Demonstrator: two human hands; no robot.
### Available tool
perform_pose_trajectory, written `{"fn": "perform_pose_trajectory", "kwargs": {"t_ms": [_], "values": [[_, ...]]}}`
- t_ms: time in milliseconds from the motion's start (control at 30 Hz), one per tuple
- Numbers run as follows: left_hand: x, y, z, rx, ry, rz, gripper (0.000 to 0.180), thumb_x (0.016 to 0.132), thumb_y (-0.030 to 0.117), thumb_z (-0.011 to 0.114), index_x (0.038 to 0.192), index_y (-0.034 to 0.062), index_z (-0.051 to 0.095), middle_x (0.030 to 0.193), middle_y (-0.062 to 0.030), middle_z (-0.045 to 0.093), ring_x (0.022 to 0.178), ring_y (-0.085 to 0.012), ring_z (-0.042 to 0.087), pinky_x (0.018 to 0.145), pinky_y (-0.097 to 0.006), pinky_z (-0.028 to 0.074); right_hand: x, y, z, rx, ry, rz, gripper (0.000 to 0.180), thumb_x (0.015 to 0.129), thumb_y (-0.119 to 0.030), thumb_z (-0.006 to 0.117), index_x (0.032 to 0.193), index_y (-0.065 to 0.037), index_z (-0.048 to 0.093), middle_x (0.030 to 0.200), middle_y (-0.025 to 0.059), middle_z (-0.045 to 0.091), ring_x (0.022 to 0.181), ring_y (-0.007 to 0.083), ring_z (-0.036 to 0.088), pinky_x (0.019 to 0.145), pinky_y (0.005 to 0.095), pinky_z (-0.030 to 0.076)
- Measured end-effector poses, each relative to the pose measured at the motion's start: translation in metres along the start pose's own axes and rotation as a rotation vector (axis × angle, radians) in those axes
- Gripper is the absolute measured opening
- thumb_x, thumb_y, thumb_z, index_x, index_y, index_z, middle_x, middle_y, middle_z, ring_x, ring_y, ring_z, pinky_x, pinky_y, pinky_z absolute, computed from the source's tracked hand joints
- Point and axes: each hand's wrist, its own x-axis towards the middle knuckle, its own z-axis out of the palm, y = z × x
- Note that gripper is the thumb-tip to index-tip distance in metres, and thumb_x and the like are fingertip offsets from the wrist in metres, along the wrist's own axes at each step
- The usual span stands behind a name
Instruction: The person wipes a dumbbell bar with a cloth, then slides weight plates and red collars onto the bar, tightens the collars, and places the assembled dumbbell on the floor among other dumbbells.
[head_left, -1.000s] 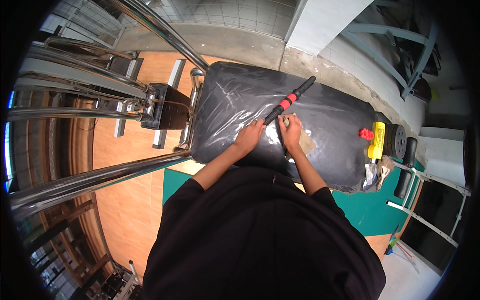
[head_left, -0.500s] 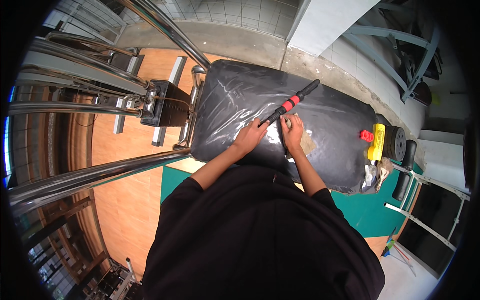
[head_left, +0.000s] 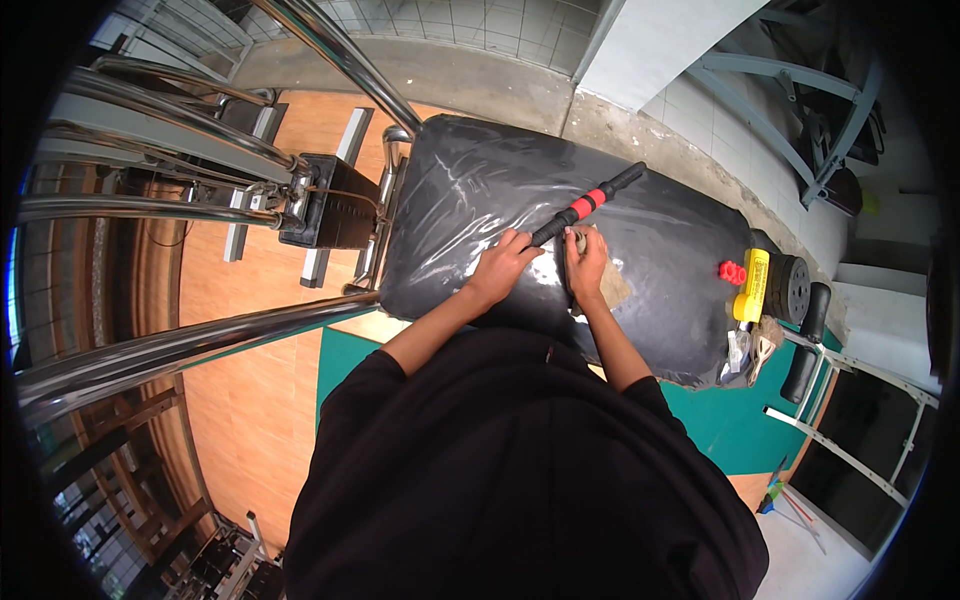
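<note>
A black bar with red bands (head_left: 588, 204) lies slantwise over a padded bench (head_left: 470, 180) wrapped in shiny dark plastic. My left hand (head_left: 503, 268) is closed round the bar's near end. Just to the right, my right hand (head_left: 587, 264) has its fingers pinched together near the bar. Something small and pale shows between its fingertips, but its kind is hard to make out. A flat beige piece (head_left: 618, 289) shows on the bench beside my right hand, partly covered by it. A dark strip runs down below that hand's fingers.
On the bench's right end are red star-shaped nuts (head_left: 732, 272) and a yellow tube-like thing (head_left: 757, 285). Black weight plates (head_left: 793, 288) stand beside them. Chrome posts (head_left: 200, 365) and a weight stack (head_left: 335, 205) are at the left. A white metal frame (head_left: 850, 440) stands at the right.
Both hands and the bar have shifted only slightly. The bar's far end sits a little farther right. My left hand has crept a little up along the bar.
</note>
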Motion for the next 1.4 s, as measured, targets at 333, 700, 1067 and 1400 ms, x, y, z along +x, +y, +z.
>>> {"fn": "perform_pose_trajectory", "kwargs": {"t_ms": [333,700,1067,1400], "values": [[0.003,-0.003,-0.004,0.011,0.000,0.177,0.019,0.071,0.007,0.061,0.089,0.0099,0.068,0.108,-0.0025,0.058,0.097,-0.0209,0.052,0.073,-0.030,0.052,0.001,-0.003,-0.002,0.064,0.012,0.082,0.012,0.088,-0.013,0.060,0.090,-0.002,0.054,0.086,0.0136,0.058,0.082,0.0285,0.057,0.075,0.0358,0.044],[0.008,-0.015,-0.005,0.035,-0.035,0.297,0.014,0.071,0.008,0.064,0.085,0.0059,0.066,0.110,-0.0047,0.058,0.093,-0.0205,0.052,0.074,-0.031,0.049,0.005,-0.005,0.006,0.166,0.086,0.230,0.014,0.087,-0.013,0.062,0.091,-0.001,0.055,0.083,0.0091,0.060,0.078,0.0177,0.057,0.075,0.0306,0.044],[0.000,-0.022,0.017,-0.794,-0.038,-0.616,0.037,0.082,0.006,0.066,0.116,0.0002,0.054,0.090,-0.0082,0.065,0.079,-0.0162,0.062,0.066,-0.029,0.051,0.010,-0.005,0.001,0.274,-0.015,0.400,0.019,0.088,-0.019,0.062,0.096,-0.001,0.061,0.085,0.0077,0.064,0.082,0.0119,0.056,0.077,0.0260,0.044],[-0.002,-0.031,0.010,-1.635,-0.290,-0.997,0.031,0.100,0.029,0.036,0.115,0.0040,0.048,0.099,-0.0093,0.062,0.070,-0.0071,0.051,0.057,-0.022,0.045,0.000,-0.010,0.001,-0.007,-0.211,-0.012,0.015,0.081,-0.019,0.065,0.093,-0.010,0.067,0.087,0.0068,0.064,0.090,0.0259,0.057,0.091,0.0368,0.035]]}}
